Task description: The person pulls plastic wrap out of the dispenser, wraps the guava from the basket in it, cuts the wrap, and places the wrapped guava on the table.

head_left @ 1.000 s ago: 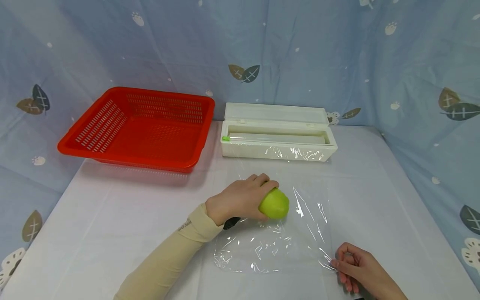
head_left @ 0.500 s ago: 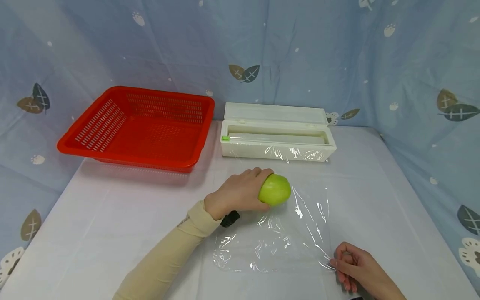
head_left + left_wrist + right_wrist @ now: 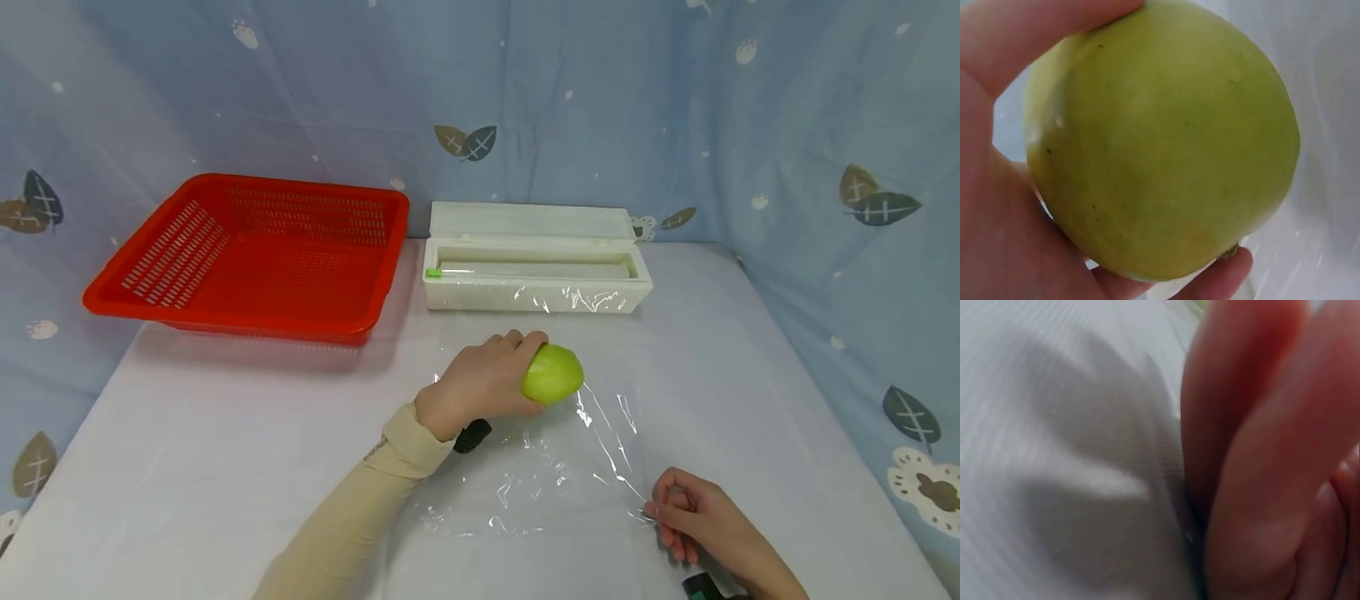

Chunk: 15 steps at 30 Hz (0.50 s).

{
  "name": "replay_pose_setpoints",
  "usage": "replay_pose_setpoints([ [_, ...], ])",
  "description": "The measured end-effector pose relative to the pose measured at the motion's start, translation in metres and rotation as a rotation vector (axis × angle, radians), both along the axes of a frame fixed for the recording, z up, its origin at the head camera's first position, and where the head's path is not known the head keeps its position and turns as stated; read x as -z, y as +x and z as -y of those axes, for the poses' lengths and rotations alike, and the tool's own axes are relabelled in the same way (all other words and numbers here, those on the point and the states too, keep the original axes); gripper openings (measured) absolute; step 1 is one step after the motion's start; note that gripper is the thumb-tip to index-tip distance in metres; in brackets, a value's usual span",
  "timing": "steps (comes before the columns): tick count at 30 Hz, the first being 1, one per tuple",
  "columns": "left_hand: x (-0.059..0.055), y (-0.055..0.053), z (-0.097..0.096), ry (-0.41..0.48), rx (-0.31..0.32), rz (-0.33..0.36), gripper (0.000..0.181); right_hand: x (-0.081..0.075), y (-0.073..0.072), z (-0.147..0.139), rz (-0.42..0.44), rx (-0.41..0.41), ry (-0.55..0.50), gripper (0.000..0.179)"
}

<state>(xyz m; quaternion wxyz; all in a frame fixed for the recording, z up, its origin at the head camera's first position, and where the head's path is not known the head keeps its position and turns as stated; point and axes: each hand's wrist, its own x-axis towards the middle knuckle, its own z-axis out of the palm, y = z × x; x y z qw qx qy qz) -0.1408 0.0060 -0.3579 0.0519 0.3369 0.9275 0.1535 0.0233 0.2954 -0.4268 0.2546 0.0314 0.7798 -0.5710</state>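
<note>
A smooth green apple (image 3: 553,375) is gripped in my left hand (image 3: 483,379), thumb on the near side and fingers over the far side. In the left wrist view the apple (image 3: 1166,144) fills most of the picture, with a small brown tuft near one fingertip. Beneath it a sheet of clear plastic wrap (image 3: 517,492) lies spread on the white table, running from the dispenser box. My right hand (image 3: 697,517) pinches the near right corner of the wrap between thumb and forefinger. The right wrist view shows its fingers (image 3: 1260,506) close up, beside the white cloth.
Behind the wrap stands a long white dispenser box (image 3: 536,296), lid up, with a roll inside and a green slider (image 3: 433,272) at its left end. A red plastic basket (image 3: 247,321) stands at the back left. A patterned blue curtain (image 3: 570,100) hangs behind.
My left hand has raised the apple slightly and moved it away over the wrap. The right hand keeps its pinch on the corner. The head view has turned a little to the right.
</note>
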Motion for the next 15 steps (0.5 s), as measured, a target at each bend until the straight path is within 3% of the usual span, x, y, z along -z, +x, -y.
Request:
replay_pose_setpoints([
  [6,0.0042,0.0012,-0.0057,-0.036,-0.018,-0.064,0.073,-0.0011,-0.0005,-0.0019,0.0,-0.006,-0.004,0.022],
  [15,0.01,-0.0002,-0.0061,-0.026,-0.03,-0.009,0.077,-0.0031,-0.0007,-0.0007,0.044,0.004,-0.006,0.027],
])
